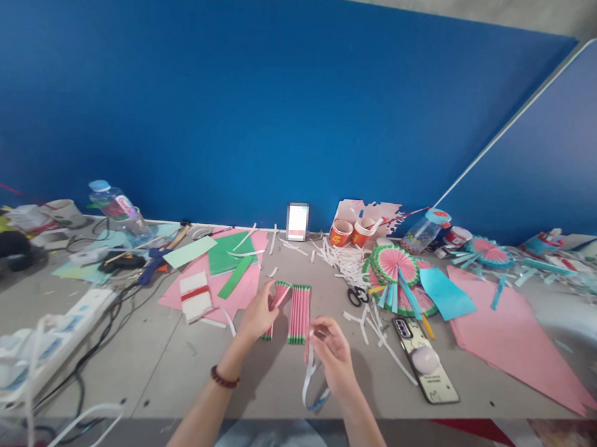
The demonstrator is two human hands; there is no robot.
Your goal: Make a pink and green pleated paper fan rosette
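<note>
My left hand [257,316] is closed on the edge of a folded pink paper strip with green ends [282,292]. Its fingers cover part of the pleats, and the upper end fans out slightly. Just right of it, a second pleated pink paper [300,313] lies flat on the table with its folds upright. My right hand [332,353], near that paper's lower right corner, pinches a thin white strip [308,384]. The strip hangs in a loop toward the table edge and looks bluish at the bottom. Whether it is tape or paper I cannot tell.
Black scissors [358,296] and white paper scraps [344,262] lie to the right, near pleated watermelon-coloured fans [395,265]. A phone [426,363] lies at front right. Pink and green sheets [227,254] spread left, beyond a power strip [56,344]. A lit screen [297,221] stands at the back.
</note>
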